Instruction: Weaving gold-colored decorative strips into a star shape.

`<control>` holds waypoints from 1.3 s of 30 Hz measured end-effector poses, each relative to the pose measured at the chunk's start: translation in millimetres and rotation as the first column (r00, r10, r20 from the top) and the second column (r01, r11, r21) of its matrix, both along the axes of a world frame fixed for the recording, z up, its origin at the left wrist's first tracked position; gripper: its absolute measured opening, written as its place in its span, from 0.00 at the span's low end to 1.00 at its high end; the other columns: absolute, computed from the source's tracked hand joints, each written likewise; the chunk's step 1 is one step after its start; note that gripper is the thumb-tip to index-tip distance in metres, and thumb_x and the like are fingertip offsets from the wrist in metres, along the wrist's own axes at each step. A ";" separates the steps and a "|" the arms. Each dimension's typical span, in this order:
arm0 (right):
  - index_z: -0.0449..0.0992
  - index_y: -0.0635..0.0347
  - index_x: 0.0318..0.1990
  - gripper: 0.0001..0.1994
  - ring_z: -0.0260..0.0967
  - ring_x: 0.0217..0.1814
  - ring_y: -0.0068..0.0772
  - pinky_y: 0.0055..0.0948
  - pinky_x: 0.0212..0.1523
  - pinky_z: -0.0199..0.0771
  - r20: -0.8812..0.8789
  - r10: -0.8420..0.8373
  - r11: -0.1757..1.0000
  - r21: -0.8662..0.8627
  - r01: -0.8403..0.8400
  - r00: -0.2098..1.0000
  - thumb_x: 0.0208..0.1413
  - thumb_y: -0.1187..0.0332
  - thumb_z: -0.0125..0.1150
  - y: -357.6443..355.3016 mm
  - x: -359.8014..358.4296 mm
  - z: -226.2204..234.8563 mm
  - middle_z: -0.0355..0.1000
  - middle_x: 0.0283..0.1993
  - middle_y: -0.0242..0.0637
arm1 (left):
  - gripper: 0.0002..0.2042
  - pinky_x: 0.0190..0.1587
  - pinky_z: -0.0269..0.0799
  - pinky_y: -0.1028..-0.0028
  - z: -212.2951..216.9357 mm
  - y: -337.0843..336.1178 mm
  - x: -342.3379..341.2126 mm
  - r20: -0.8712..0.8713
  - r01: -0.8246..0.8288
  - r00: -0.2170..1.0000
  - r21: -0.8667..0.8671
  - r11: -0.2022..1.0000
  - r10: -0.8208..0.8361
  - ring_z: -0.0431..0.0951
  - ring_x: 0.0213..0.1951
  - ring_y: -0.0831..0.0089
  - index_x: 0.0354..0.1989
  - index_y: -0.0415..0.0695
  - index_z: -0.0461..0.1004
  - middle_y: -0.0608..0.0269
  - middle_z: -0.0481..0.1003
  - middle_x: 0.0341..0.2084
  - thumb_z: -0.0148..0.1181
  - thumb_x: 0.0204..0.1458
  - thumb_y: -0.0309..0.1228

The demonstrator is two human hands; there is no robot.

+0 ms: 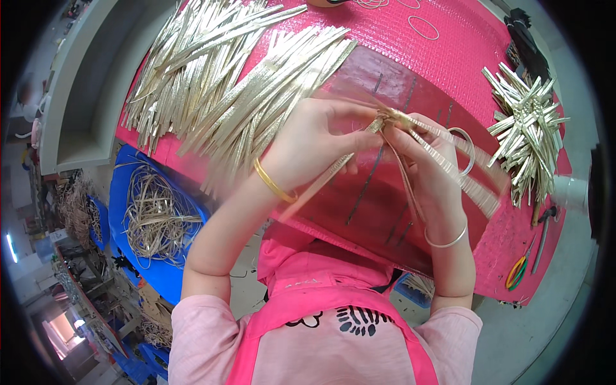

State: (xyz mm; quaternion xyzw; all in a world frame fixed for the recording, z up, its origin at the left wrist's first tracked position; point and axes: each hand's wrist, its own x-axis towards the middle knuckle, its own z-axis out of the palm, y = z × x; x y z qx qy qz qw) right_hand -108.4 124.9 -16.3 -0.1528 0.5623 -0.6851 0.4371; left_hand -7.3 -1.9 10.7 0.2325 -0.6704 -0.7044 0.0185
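Nearest, at 6 o'clock, a pink apron (333,321) fills the lower frame. Centrally, the left hand (308,144) and right hand (423,160) meet over the red surface (359,212), each grip pinched on a bundle of gold strips (391,122) at its crossing point. Judged good practice: keep the pinch firmly at the knot so the loose ends stay fanned. Farther, at 11 o'clock, lies a pile of gold strips (224,83); at 2 o'clock, finished bundles (526,128).
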 end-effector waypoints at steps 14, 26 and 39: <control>0.71 0.65 0.31 0.06 0.64 0.29 0.18 0.16 0.31 0.63 -0.293 -0.024 0.997 0.066 0.045 0.956 0.46 0.71 0.55 4.6 0.8 6.5 0.68 0.27 0.33 | 0.07 0.12 0.55 0.85 -7.4 0.9 -5.7 0.016 0.053 0.998 0.102 0.993 -0.055 0.63 0.12 0.85 0.18 0.35 0.71 0.66 0.68 0.11 0.55 0.43 0.26; 0.70 0.66 0.29 0.09 0.62 0.28 0.16 0.16 0.32 0.62 -0.233 0.296 0.954 0.120 -0.275 0.926 0.45 0.68 0.56 12.5 -23.3 8.9 0.68 0.25 0.30 | 0.04 0.20 0.63 0.83 -10.2 -5.0 1.3 -0.186 0.054 0.966 -0.541 0.839 -0.182 0.70 0.18 0.82 0.22 0.35 0.72 0.62 0.71 0.14 0.58 0.37 0.22; 0.72 0.64 0.31 0.08 0.63 0.29 0.17 0.16 0.29 0.61 -0.476 -0.027 0.999 0.020 0.042 0.879 0.39 0.77 0.58 -1.7 2.4 -6.2 0.68 0.27 0.30 | 0.07 0.20 0.63 0.82 -3.4 14.1 5.9 -0.113 -0.153 0.985 -0.199 0.968 0.133 0.70 0.18 0.82 0.26 0.32 0.71 0.58 0.72 0.15 0.51 0.44 0.25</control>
